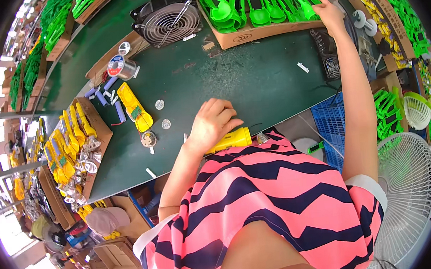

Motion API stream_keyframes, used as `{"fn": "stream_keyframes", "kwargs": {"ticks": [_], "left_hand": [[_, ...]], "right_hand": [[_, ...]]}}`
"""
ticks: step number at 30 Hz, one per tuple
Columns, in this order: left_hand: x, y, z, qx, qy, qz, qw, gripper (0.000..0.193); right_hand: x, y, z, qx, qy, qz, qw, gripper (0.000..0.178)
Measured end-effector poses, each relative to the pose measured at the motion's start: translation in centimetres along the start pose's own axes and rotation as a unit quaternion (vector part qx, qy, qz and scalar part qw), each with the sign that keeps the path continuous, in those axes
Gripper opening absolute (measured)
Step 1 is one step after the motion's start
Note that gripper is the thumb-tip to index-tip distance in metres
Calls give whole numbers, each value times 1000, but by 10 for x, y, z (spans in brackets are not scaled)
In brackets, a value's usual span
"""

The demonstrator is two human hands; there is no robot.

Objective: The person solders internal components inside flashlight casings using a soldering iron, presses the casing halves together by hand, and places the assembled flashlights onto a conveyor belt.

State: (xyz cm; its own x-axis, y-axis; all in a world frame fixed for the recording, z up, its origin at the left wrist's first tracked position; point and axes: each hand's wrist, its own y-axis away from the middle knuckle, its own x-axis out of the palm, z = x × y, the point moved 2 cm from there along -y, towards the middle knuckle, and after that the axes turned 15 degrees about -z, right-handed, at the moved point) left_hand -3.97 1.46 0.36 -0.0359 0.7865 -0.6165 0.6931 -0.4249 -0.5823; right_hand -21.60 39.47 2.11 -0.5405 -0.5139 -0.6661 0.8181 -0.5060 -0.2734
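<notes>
My left hand (211, 123) is curled at the table's near edge, against the striped shirt. Beside and under it lies a yellow plastic housing (233, 139) with a round, wide end; the palm and whatever it holds are hidden. At the far right, my right arm stretches out to a cardboard box (268, 31) of green plastic housings (259, 15). The fingers of my right hand (328, 10) are spread at the box's right corner, close to the end of one green housing (309, 11). A dark object shows partly behind those fingers.
A wired yellow housing (136, 110) lies left, beside blue cylindrical cells (120, 112) and a solder spool (119, 66). A box of yellow housings (100, 127) stands further left. A metal-grilled fan (170, 25) sits at the back. A dark tray of screws (327, 56) stands right.
</notes>
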Motion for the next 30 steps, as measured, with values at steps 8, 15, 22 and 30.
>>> {"fn": "stream_keyframes", "kwargs": {"ticks": [8,15,22,30], "left_hand": [[-2,-18,23,18,-26,-42,999,17],[-33,-25,35,-122,116,-175,970,17],[-93,20,8,-271,-37,102,956,41],[-50,60,21,-159,-13,32,987,42]], "right_hand": [[-52,156,59,-194,-182,-78,961,39],[9,281,7,-189,-152,87,966,40],[28,277,15,-217,-227,30,949,42],[21,270,35,-352,-269,59,895,49]]}}
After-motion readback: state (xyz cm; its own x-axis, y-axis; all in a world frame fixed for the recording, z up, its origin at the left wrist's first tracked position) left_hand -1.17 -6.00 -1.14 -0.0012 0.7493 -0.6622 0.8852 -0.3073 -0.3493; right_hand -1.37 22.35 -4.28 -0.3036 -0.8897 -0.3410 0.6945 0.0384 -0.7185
